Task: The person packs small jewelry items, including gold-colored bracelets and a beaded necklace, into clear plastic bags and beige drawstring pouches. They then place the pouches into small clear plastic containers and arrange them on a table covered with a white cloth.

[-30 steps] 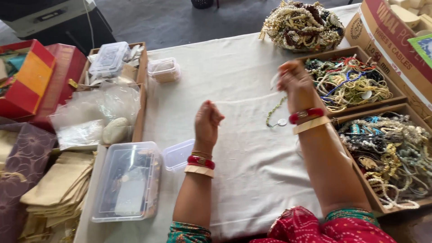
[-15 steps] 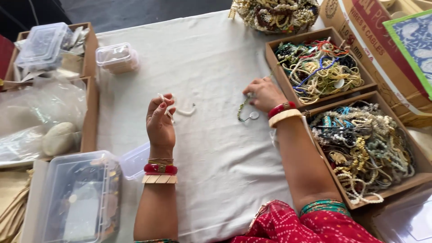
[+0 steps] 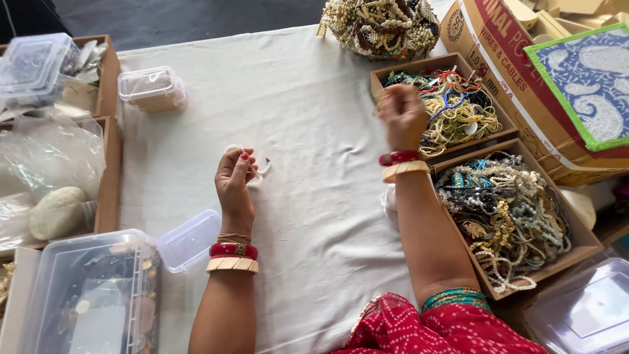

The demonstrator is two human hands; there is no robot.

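My left hand (image 3: 234, 178) rests upright on the white cloth (image 3: 308, 131), fingers pinched on a short white bead string (image 3: 257, 165) that curls onto the cloth. My right hand (image 3: 401, 115) is raised and blurred over the near edge of the upper wooden tray (image 3: 376, 73), which is full of mixed bead necklaces. Its fingers are closed, seemingly on a thin green bead chain (image 3: 378, 107) that shows only as a faint streak. Both wrists wear red and cream bangles.
A second tray (image 3: 574, 242) of tangled bead jewellery sits by my right forearm. A heap of pearl pieces (image 3: 380, 26) lies at the far edge. A cardboard box (image 3: 504, 59) stands at the right. Clear plastic boxes (image 3: 92, 295) and a lid (image 3: 188, 239) lie at the left.
My right hand left the cloth and rose toward the upper tray; the green chain with its round pendant no longer lies on the cloth. My left hand kept the white string, barely moving.
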